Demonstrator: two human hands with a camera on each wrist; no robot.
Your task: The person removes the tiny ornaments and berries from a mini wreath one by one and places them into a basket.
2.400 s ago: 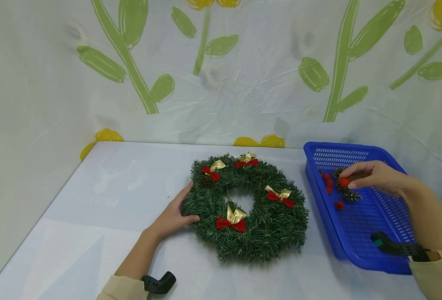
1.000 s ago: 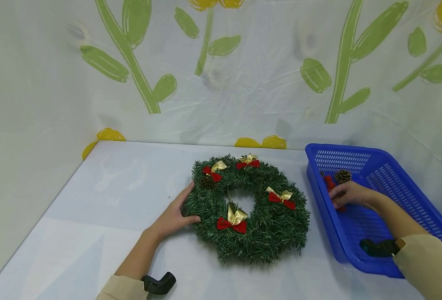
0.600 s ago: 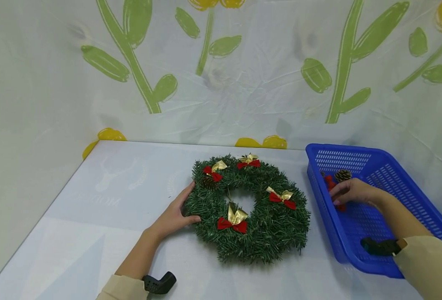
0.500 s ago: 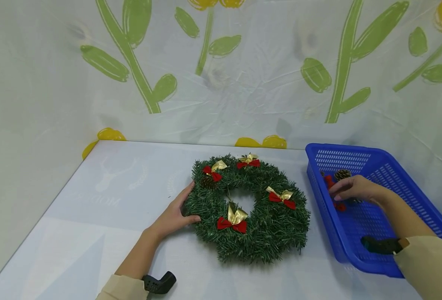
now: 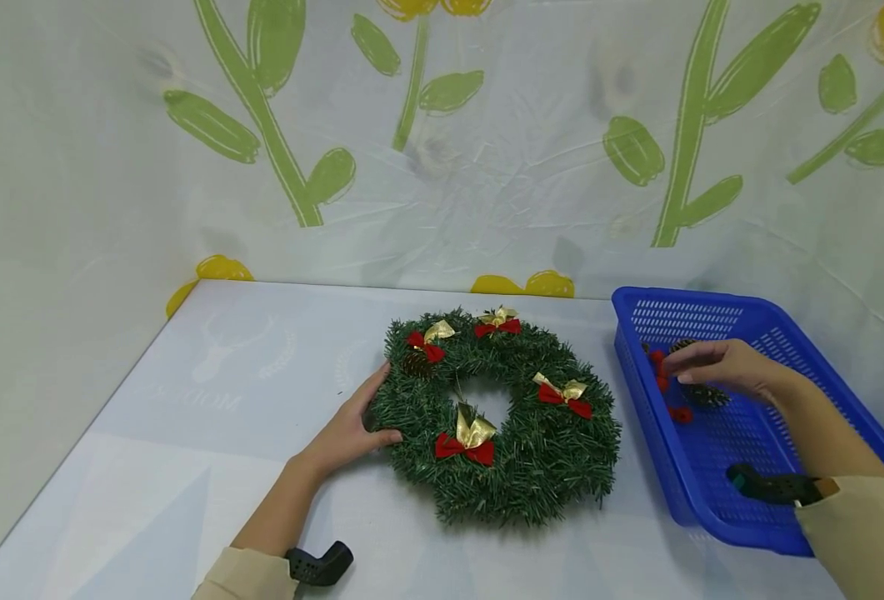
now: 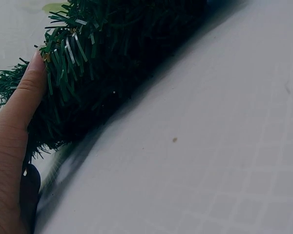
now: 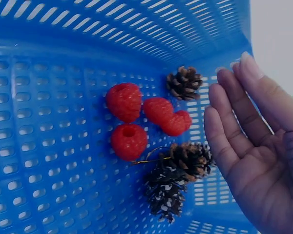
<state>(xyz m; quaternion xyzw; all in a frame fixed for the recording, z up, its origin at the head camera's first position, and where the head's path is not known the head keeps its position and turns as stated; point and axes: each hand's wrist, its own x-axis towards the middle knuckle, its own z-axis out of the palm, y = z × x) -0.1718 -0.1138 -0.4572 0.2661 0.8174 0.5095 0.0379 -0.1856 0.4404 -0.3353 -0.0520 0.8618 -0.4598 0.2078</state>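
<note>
A green wreath (image 5: pixel 554 458) with red and gold bows lies on the table. My left hand (image 5: pixel 344 433) holds its left edge, thumb over the needles; the other fingertips are hidden by the greenery. The thumb (image 6: pixel 27 92) shows along the needles in the left wrist view. Over the blue basket (image 5: pixel 677 475) hovers my right hand (image 7: pixel 259 146), palm visible, fingers loosely extended and holding nothing. Several red raspberries (image 7: pixel 124 102) lie below it on the basket floor. Among them sit a brown pinecone (image 7: pixel 184 83) and two more pinecones, one white-tipped (image 7: pixel 164 192).
A white table (image 5: pixel 224 467) with faint printed patterns carries the wreath and basket. Behind it hangs a white cloth (image 5: pixel 516 192) with green leaves and yellow flowers. The basket's raised rim (image 5: pixel 692 292) surrounds the right hand's area.
My right hand was pinching a red raspberry over the basket, then lowered toward the basket's left wall. It has since let go and lifted slightly, back and rightward. The left hand keeps its place.
</note>
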